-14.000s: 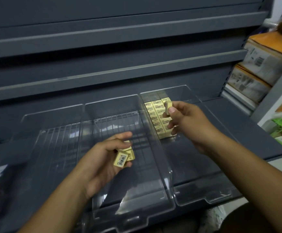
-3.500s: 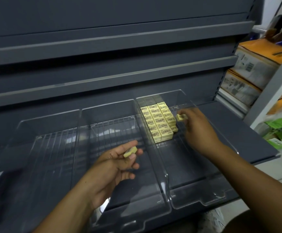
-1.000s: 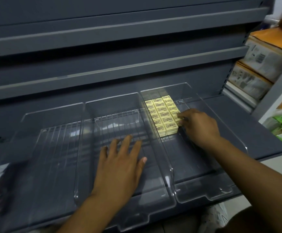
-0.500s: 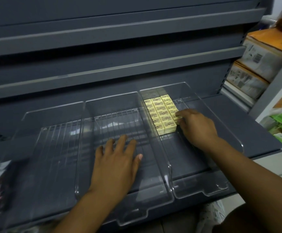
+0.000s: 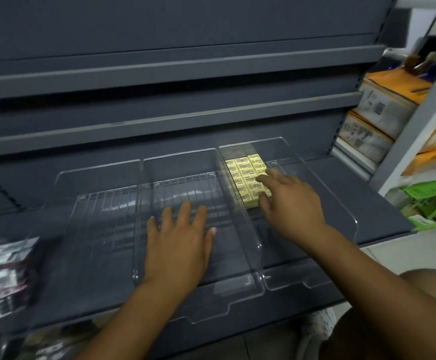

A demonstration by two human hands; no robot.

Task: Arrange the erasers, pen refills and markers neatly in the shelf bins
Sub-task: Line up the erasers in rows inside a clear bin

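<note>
My right hand [image 5: 289, 201], fingers apart, touches the erasers [image 5: 246, 178] in the right bin [image 5: 284, 266].
My left hand [image 5: 180, 242] lies flat and empty; a hard nudge could scatter the rows.

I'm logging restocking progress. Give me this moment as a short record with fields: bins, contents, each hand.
bins: three clear, side by side on shelf: left bin, middle bin, right bin
erasers: yellow block, back left of right bin
other bins: no stock visible
right hand: fingers straight, touching erasers' near right corner
left hand: flat, palm down, inside middle bin, holding nothing
elsewhere: blurred packets far left; boxes far right
</note>
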